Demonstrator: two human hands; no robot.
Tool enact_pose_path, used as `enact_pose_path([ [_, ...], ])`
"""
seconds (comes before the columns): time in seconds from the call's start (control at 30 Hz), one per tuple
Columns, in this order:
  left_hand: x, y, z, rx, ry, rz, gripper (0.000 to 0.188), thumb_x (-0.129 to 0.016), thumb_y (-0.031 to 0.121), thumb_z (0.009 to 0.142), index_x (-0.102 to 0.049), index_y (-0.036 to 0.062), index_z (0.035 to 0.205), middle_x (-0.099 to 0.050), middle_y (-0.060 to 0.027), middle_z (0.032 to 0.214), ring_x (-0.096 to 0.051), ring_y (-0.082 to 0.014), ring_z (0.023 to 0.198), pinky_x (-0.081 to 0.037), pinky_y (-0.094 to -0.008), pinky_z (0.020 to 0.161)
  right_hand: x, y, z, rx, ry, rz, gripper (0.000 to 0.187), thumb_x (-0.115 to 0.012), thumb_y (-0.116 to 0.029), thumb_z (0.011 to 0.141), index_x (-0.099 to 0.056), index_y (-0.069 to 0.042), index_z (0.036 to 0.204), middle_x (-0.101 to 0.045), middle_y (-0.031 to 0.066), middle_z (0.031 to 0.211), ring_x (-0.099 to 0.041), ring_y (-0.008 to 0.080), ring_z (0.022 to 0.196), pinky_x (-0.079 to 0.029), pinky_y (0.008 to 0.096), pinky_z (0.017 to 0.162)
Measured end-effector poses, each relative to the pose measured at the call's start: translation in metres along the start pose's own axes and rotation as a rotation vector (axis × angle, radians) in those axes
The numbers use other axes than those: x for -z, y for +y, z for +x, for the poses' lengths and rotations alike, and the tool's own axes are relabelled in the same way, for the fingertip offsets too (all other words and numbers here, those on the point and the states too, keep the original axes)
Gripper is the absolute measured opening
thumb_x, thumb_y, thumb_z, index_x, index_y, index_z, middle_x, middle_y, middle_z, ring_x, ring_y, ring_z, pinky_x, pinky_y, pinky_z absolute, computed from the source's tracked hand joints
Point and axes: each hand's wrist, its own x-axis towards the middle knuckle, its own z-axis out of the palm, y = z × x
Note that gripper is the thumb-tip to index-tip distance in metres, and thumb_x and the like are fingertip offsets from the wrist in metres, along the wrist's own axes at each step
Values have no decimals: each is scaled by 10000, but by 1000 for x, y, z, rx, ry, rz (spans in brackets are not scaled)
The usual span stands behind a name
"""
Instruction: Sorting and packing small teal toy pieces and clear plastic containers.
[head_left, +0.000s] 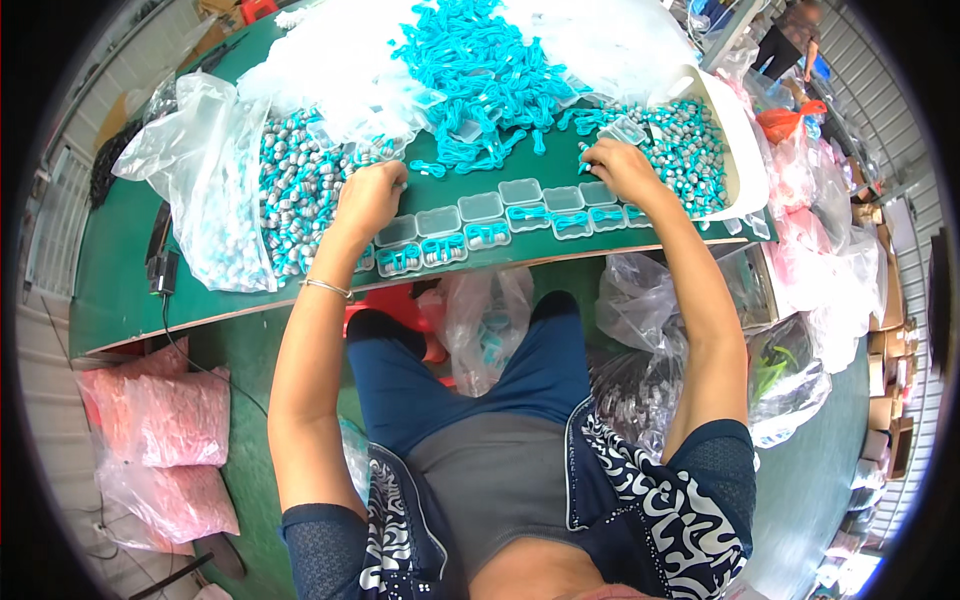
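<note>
My left hand [374, 196] is at the right edge of a heap of small grey-and-teal pieces [298, 190], its fingers curled together. What they hold, if anything, is hidden. My right hand [622, 168] reaches to the left edge of another heap of such pieces [695, 150], fingers pinched; their contents cannot be made out. Between and below the hands runs a row of small clear hinged cases [487, 233], lids raised on the far side. Those at the left contain grey-and-teal pieces; several further right show teal strips. A large pile of teal cords [475, 70] lies beyond.
A clear plastic bag [195, 190] leans on the left heap. The right heap spills from a white tub [745, 165]. Below the green table's edge hang clear bags [490, 320]. Bags of pink pieces [170, 420] stand on the floor at left. Another person [790, 40] stands far right.
</note>
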Motion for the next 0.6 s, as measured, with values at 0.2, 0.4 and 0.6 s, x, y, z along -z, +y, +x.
enact_pose_path([
  [0.2, -3, -3, -3, 6, 39, -18, 186, -685, 29, 751, -653, 53, 933, -692, -122, 858, -666, -312, 761, -515, -395, 666, 0, -1, 1, 85, -24, 20, 193, -672, -52, 780, -672, -74, 971, -631, 107, 886, -617, 320, 880, -496, 417, 749],
  [0.4, 1, 38, -3, -9, 69, -267, 223, -708, 48, 753, -671, 38, 973, -673, -69, 825, -583, -156, 603, -485, -307, 578, 0, 0, -2, 31, -19, 137, 207, -714, -85, 754, -674, -71, 957, -636, 105, 879, -633, 289, 840, -505, 395, 719],
  [0.6, -20, 98, -4, -167, 60, -378, 190, -697, 26, 736, -645, 47, 917, -669, -100, 851, -617, -237, 648, -501, -341, 597, 9, -36, -9, -9, 73, 240, 153, -742, -133, 732, -660, -62, 839, -656, 71, 771, -644, 260, 733, -489, 378, 669],
])
